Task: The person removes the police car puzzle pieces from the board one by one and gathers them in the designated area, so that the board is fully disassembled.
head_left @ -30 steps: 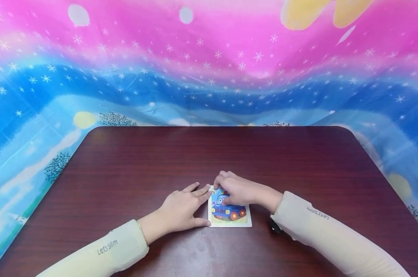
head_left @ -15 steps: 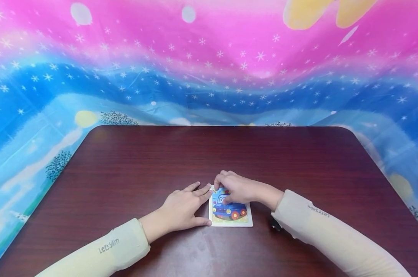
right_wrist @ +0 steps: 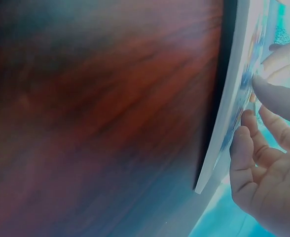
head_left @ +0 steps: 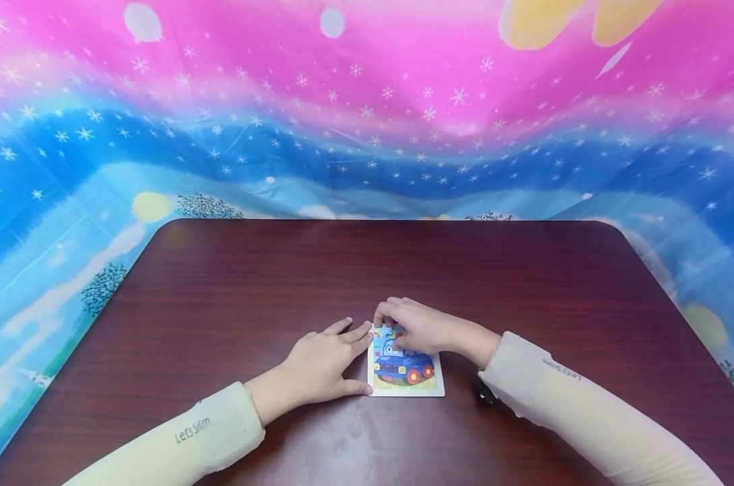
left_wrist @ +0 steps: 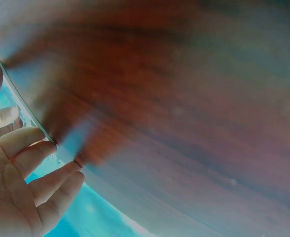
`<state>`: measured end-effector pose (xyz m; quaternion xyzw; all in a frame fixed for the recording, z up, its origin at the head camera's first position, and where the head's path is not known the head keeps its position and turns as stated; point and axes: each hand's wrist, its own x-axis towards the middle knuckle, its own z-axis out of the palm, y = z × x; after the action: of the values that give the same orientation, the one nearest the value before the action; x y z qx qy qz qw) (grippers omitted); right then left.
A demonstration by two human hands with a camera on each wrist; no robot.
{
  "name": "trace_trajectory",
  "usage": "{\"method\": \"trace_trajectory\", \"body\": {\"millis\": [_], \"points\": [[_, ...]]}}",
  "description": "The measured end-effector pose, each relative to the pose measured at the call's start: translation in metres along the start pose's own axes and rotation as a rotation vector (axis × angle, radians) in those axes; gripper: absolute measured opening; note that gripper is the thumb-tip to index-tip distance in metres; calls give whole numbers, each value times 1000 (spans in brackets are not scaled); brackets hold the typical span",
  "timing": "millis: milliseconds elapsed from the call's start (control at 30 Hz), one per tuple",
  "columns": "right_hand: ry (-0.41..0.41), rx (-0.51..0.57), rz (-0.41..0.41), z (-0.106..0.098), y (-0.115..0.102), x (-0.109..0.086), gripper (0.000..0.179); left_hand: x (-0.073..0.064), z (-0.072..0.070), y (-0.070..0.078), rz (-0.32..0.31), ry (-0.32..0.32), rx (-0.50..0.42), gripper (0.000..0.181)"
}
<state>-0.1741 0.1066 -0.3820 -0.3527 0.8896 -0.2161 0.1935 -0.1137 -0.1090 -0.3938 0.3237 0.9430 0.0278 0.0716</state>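
A square jigsaw puzzle (head_left: 403, 374) with a white frame and a blue cartoon car lies flat on the table. My left hand (head_left: 321, 368) rests at its left side, fingers spread, with the thumb and index fingertips against the frame edge. Over the puzzle's upper part arches my right hand (head_left: 424, 327), its fingers bent and its thumb on the picture. In the right wrist view, the right thumb and curled fingers pinch at a small puzzle piece (right_wrist: 252, 98) on the picture face, mostly hidden by the fingertips. The hand also covers the picture's upper right.
The dark red-brown table (head_left: 251, 270) has rounded far corners. Behind and beside it hangs a pink and blue cloth (head_left: 367, 135) printed with snowflakes. A small black object (head_left: 485, 391) shows under the right sleeve cuff.
My right fingers have shifted slightly up and apart, showing more of the puzzle's upper left corner. The left hand keeps its place at the frame.
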Motion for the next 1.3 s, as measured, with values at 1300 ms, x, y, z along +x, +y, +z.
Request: {"method": "trace_trajectory", "body": {"millis": [1300], "points": [[156,247,-76,-23,14,-15,17,1,-2,3,-19,-17,-5,86]]}}
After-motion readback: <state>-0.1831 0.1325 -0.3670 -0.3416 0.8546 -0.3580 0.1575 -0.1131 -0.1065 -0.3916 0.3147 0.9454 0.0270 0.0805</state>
